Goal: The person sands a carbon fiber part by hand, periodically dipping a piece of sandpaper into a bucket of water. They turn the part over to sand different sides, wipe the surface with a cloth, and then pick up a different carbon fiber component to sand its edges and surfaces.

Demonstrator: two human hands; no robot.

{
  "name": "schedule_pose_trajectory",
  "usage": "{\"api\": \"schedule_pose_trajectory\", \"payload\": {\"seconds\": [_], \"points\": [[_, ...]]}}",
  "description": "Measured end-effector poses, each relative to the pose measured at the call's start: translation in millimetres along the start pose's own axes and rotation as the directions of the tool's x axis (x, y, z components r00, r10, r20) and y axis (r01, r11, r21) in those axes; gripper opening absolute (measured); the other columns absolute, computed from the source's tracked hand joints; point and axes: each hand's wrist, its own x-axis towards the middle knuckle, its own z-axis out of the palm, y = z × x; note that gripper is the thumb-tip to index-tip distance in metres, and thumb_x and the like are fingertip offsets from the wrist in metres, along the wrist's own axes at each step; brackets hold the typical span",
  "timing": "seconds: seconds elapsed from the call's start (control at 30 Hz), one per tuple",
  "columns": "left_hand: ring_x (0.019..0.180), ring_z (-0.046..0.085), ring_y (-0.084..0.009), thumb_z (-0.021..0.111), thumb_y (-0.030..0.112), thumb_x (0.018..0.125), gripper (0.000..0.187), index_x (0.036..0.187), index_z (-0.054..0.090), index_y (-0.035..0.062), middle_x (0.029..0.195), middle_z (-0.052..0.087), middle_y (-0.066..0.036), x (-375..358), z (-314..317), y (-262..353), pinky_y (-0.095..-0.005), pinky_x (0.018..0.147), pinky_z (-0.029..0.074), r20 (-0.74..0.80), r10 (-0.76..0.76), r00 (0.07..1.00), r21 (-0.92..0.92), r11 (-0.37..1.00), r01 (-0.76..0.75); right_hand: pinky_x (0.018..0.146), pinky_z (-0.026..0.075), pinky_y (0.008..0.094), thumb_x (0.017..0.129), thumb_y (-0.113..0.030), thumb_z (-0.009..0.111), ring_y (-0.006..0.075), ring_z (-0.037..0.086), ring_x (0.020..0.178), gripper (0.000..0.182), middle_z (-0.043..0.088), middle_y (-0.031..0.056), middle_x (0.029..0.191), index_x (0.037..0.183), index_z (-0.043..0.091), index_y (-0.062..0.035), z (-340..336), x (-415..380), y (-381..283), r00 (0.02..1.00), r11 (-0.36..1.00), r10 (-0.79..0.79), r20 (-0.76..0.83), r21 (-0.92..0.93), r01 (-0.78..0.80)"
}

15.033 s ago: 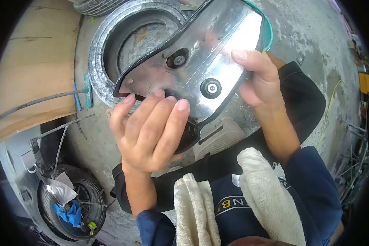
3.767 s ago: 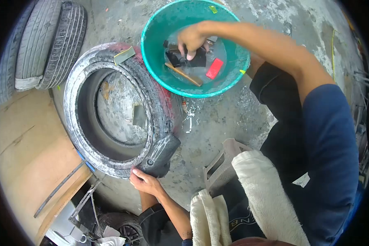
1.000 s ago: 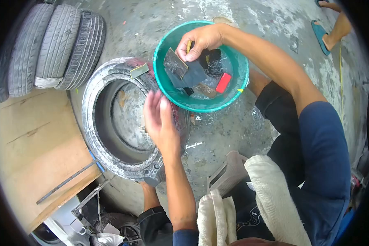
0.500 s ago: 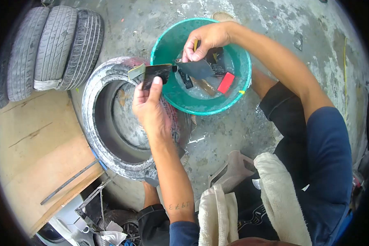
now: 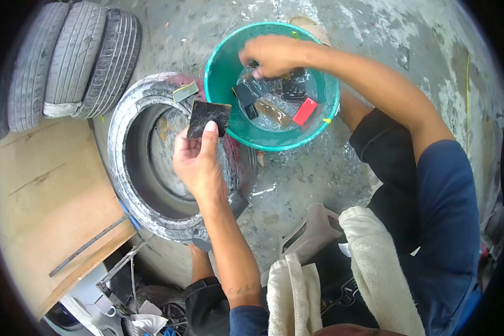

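My left hand (image 5: 199, 159) pinches a black, wet-looking piece of sandpaper (image 5: 210, 116) with a yellowish edge, thumb on top, over the rim of a tyre (image 5: 120, 162) lying flat. A smaller grey-green piece (image 5: 185, 92) with a yellow edge rests on the tyre just beyond. My right hand (image 5: 274, 56) reaches down inside a green bucket (image 5: 221, 47); its fingers are curled, blurred and partly hidden. Water in the bucket surrounds a red block (image 5: 304, 111), a brown strip (image 5: 273, 113), a dark flat piece (image 5: 244, 94) and other dark pieces.
Several used tyres (image 5: 75, 61) stand in a row at the upper left. Below them lies a brown board (image 5: 45, 196) with a dark rod (image 5: 89, 246) on it. A light towel (image 5: 378, 246) hangs near my chest. A grey-brown plastic piece (image 5: 313, 229) is by my legs.
My right hand has moved down into the bucket; the grey sheet it held is no longer visible in it. My left hand has drawn slightly back, and the grey-green piece now shows separately on the tyre.
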Motion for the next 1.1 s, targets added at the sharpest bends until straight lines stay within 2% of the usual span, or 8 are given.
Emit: {"api": "schedule_pose_trajectory", "payload": {"seconds": [0.17, 0.37, 0.53, 0.77, 0.87, 0.9, 1.0, 1.1], "points": [[0.079, 0.06, -0.0086, 0.072, 0.002, 0.084, 0.019, 0.102, 0.065, 0.0014, 0.09, 0.067, -0.003, -30.9, -25.0, 1.7, -0.0224, 0.074, 0.048, -0.125, -0.063, 0.99, 0.117, 0.99, 0.078, 0.074, 0.054, 0.0455, 0.071, -0.012, 0.071, 0.0339, 0.067, 0.091, 0.029, 0.069, 0.0217, 0.093, 0.098, 0.069, -0.0007, 72.7, -1.1, -26.3, 0.45, 0.871, 0.05, 0.892, -0.259, 0.417], [0.082, 0.061, -0.0086, 0.074, 0.002, 0.084, 0.024, 0.105, 0.062, -0.0016, 0.095, 0.068, -0.006, -86.3, -50.6, -13.2, -0.0231, 0.075, 0.05, -0.091, -0.154, 0.984, 0.049, 0.986, 0.159, 0.074, 0.055, 0.0453, 0.068, -0.017, 0.073, 0.0332, 0.068, 0.093, 0.028, 0.069, 0.0202, 0.091, 0.093, 0.071, -0.0034, 144.4, 25.5, 17.2, 0.888, 0.875, -0.24, 0.391, -0.31, 0.373], [0.081, 0.061, -0.009, 0.075, 0.004, 0.084, 0.02, 0.1, 0.065, -0.0009, 0.092, 0.068, -0.004, -116.7, -59.6, -20.5, -0.0232, 0.076, 0.049, -0.068, -0.233, 0.97, 0.126, 0.963, 0.24, 0.078, 0.055, 0.0404, 0.072, -0.025, 0.073, 0.0266, 0.067, 0.102, 0.034, 0.071, 0.0076, 0.107, 0.103, 0.075, -0.0118, 157.0, 49.1, -4.1, 0.785, 0.758, 0.18, 0.593, -0.592, 0.274], [0.081, 0.061, -0.009, 0.073, 0.003, 0.085, 0.018, 0.1, 0.064, -0.0017, 0.092, 0.068, -0.005, -119.9, -86.8, -17.4, -0.0238, 0.076, 0.049, -0.115, -0.219, 0.969, 0.06, 0.972, 0.227, 0.075, 0.055, 0.0423, 0.076, -0.018, 0.069, 0.0286, 0.069, 0.095, 0.023, 0.071, 0.0101, 0.105, 0.097, 0.076, -0.0088, 211.0, 7.1, 33.8, 0.708, 0.693, 0.083, 0.701, -0.552, 0.464], [0.081, 0.061, -0.0083, 0.072, 0.002, 0.086, 0.016, 0.1, 0.063, -0.0014, 0.091, 0.068, -0.004, -112.6, -79.9, -17.3, -0.0228, 0.074, 0.049, -0.104, -0.222, 0.969, 0.01, 0.975, 0.224, 0.072, 0.055, 0.0435, 0.076, -0.01, 0.066, 0.0308, 0.069, 0.089, 0.021, 0.071, 0.014, 0.104, 0.094, 0.076, -0.0056, 147.2, 17.7, 2.9, 0.553, 0.844, 0.079, 0.83, -0.35, 0.405], [0.081, 0.061, -0.0079, 0.072, 0.002, 0.086, 0.017, 0.1, 0.063, -0.0012, 0.091, 0.068, -0.004, -110.6, -78.1, -17.4, -0.0225, 0.074, 0.049, -0.103, -0.227, 0.968, 0.005, 0.973, 0.229, 0.072, 0.055, 0.0433, 0.076, -0.007, 0.063, 0.0296, 0.069, 0.089, 0.026, 0.071, 0.0157, 0.103, 0.099, 0.074, -0.0042, 127.5, 30.3, -7.3, 0.291, 0.522, -0.203, 0.935, -0.148, 0.84], [0.079, 0.061, -0.0079, 0.071, 0.002, 0.087, 0.017, 0.101, 0.062, -0.0007, 0.091, 0.068, -0.004, -104.0, -67.5, -13.1, -0.022, 0.072, 0.049, -0.115, -0.245, 0.963, 0.013, 0.969, 0.248, 0.077, 0.056, 0.0435, 0.078, 0.001, 0.059, 0.0238, 0.067, 0.097, 0.053, 0.066, 0.0143, 0.117, 0.13, 0.058, -0.0078, 78.8, 22.9, -7.8, 0.611, 0.963, -0.053, 0.79, 0.204, -0.179], [0.079, 0.061, -0.0082, 0.071, 0.001, 0.086, 0.018, 0.102, 0.062, -0.0008, 0.091, 0.068, -0.004, -96.6, -58.3, -10.0, -0.0225, 0.072, 0.05, -0.123, -0.269, 0.955, 0.017, 0.962, 0.274, 0.089, 0.052, 0.04, 0.082, 0.002, 0.061, 0.0229, 0.061, 0.11, 0.062, 0.064, 0.0126, 0.123, 0.141, 0.047, -0.0111, 32.6, 23.3, -2.3, 0.751, 0.854, -0.256, 0.609, 0.507, -0.12]]}}
